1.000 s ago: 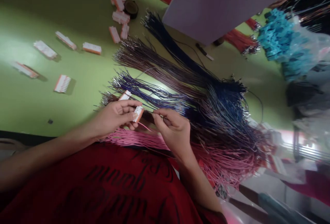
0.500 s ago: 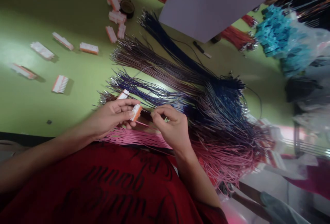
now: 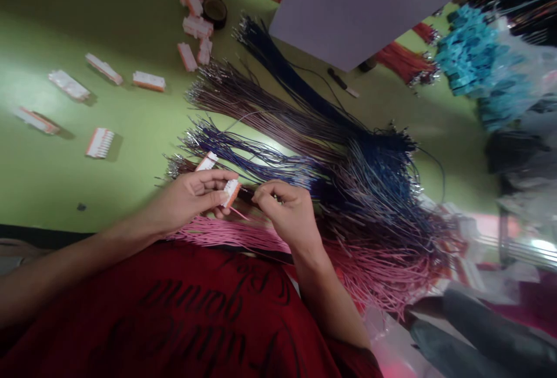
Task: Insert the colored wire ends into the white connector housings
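Note:
My left hand is closed around a small white and orange connector block, held just above the pink wire bundle. A thin pink wire runs from the block's underside. My right hand pinches a dark wire close to the block's right side, fingertips almost touching it. Behind both hands lie fanned bundles of purple wires, brown wires and dark blue wires on the green table. A second connector lies just beyond my left hand.
Several loose white and orange connectors are scattered on the table's left and far side, beside a dark tape roll. A grey board stands at the back, red wires and turquoise parts to the right.
My right hand has shifted slightly left toward the connector block. My left hand has stayed almost still with the block in it.

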`<state>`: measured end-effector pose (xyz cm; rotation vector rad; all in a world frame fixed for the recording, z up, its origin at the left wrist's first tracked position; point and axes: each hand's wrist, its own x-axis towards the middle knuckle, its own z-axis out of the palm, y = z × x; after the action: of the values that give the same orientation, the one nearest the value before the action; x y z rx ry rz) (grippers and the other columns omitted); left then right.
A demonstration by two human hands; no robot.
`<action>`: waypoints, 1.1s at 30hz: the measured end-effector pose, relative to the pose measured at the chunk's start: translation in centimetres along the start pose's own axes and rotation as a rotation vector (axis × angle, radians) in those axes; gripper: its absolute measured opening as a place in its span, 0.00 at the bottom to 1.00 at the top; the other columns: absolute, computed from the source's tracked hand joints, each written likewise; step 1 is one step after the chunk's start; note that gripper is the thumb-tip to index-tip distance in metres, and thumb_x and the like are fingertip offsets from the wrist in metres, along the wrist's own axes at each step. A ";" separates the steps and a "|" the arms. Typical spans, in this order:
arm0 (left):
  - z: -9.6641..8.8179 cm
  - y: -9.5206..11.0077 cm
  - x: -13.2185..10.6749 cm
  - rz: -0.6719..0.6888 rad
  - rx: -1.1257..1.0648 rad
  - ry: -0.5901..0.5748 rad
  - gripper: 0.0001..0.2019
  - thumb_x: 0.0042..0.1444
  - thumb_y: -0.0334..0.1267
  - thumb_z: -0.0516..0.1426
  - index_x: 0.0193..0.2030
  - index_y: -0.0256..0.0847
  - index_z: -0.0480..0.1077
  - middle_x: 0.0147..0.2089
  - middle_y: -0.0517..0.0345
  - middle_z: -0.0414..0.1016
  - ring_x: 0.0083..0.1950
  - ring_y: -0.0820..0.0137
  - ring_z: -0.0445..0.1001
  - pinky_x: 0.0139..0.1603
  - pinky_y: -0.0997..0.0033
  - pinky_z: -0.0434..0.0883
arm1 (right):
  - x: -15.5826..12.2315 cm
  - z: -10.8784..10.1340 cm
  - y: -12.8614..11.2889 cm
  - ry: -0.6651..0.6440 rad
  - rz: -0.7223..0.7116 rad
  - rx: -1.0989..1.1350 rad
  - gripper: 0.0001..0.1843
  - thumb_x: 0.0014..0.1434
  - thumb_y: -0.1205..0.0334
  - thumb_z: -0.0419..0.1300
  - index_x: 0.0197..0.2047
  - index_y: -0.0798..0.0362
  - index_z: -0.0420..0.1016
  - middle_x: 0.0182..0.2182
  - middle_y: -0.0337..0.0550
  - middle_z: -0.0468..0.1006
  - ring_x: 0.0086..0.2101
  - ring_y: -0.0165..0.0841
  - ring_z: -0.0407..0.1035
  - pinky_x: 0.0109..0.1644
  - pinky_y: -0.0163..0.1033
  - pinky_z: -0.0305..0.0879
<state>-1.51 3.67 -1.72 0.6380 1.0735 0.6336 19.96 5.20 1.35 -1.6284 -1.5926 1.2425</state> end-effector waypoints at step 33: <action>1.7 0.7 -1.9 -0.003 0.154 0.181 0.15 0.58 0.36 0.68 0.52 0.42 0.79 0.34 0.62 0.85 0.33 0.70 0.81 0.39 0.69 0.78 | -1.4 2.7 0.5 -0.053 0.022 0.103 0.10 0.65 0.58 0.61 0.31 0.50 0.74 0.28 0.33 0.75 0.30 0.27 0.66 0.37 0.33 0.63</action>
<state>-0.68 2.46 0.47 0.7217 1.3003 0.6187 18.00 3.21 0.05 -1.5648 -1.5193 1.3660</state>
